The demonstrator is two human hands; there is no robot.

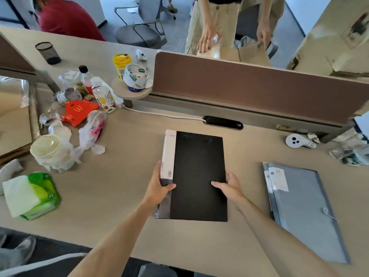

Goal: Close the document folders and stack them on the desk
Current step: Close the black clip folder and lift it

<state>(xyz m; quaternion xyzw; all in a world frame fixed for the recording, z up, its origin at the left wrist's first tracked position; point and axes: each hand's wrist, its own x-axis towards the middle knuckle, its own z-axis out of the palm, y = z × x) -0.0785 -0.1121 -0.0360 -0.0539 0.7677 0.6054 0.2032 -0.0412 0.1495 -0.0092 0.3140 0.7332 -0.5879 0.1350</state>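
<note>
A tissue pack (33,194) is lying at the desk's (123,176) left edge. The left hand (157,186) is gripping the closed black folder's (197,176) spine mid-desk, while the right hand (229,185) is pinching its right edge. A closed grey folder (305,208) is lying flat well apart, rightward.

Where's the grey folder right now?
In the head view, the grey folder lies closed on the desk at the right, beside the black folder that both hands hold.
</note>
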